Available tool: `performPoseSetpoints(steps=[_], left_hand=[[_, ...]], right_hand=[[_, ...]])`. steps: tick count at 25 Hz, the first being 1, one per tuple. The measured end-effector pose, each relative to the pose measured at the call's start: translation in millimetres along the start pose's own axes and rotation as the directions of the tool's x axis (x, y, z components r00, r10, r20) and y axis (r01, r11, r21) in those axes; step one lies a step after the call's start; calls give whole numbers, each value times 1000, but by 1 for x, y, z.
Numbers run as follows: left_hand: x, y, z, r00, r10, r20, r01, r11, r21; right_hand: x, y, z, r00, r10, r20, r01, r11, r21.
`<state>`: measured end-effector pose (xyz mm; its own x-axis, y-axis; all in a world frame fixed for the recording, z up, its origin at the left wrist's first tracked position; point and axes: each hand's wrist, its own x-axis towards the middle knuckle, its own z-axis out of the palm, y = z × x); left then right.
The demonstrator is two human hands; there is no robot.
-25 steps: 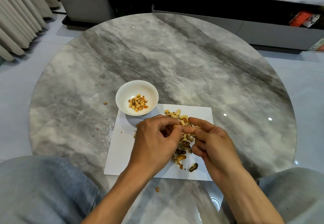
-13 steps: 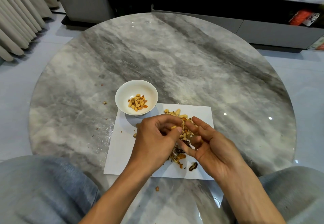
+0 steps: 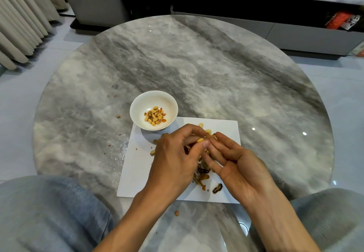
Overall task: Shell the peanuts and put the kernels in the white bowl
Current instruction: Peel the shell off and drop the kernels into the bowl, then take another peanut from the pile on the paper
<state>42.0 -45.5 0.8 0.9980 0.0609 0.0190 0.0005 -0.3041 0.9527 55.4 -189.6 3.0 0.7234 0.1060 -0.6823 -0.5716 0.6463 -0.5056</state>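
So the left hand has its fingers curled, thumb and fingertips pinching a pale peanut right at the tips. The right hand sits palm-up just beside it, fingers mostly straight and a bit apart, tips touching the left thumb. Can't tell if it holds anything. Under both sets of fingers there's a pile of peanuts and shells on a white sheet. The white bowl with kernels in it is up and left of the left fingers, near them, on the marble desk. No readable writing anywhere.
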Motion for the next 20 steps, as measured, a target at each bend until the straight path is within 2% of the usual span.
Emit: performPoseSetpoints(steps=[2, 5, 7, 8, 9, 10, 11, 12, 13, 14, 16, 20], left_hand=[[0, -1, 3, 995, 93, 38, -95, 994, 47], [1, -12, 9, 950, 298, 90, -311, 905, 289], [0, -15, 13, 952, 282, 122, -306, 903, 302], [0, -11, 14, 973, 203, 107, -222, 949, 222], [1, -5, 11, 996, 65, 61, -69, 996, 64], [2, 1, 8, 993, -118, 17, 119, 982, -146], [4, 3, 3, 949, -317, -3, 295, 887, -354], [7, 3, -1, 873, -488, 9, 424, 747, -512], [10, 2, -4, 795, -605, 36, 498, 618, -609], [10, 0, -6, 735, -675, 61, 534, 522, -665], [10, -2, -6, 684, -726, 70, 536, 436, -723], [12, -2, -7, 663, -749, 6, 475, 414, -777]], right_hand=[[-1, 4, 3, 998, 40, 38, -41, 998, 42], [-1, 6, 8, 990, 113, 85, -125, 981, 146], [-1, 6, 6, 989, 113, 93, -127, 980, 153], [-1, 6, 5, 991, 102, 81, -112, 986, 127], [0, 6, 5, 994, 90, 65, -96, 990, 103], [0, 6, 5, 996, 81, 44, -84, 992, 93], [0, 5, 6, 997, 73, 25, -75, 993, 94], [1, 3, 11, 998, 62, 8, -63, 993, 98], [2, 0, 18, 999, 49, -2, -49, 993, 103], [5, -3, 29, 1000, 29, -3, -28, 994, 103], [16, -7, 60, 998, -43, 43, 39, 996, 83], [49, 6, 116, 958, -143, 247, 159, 986, -48]])
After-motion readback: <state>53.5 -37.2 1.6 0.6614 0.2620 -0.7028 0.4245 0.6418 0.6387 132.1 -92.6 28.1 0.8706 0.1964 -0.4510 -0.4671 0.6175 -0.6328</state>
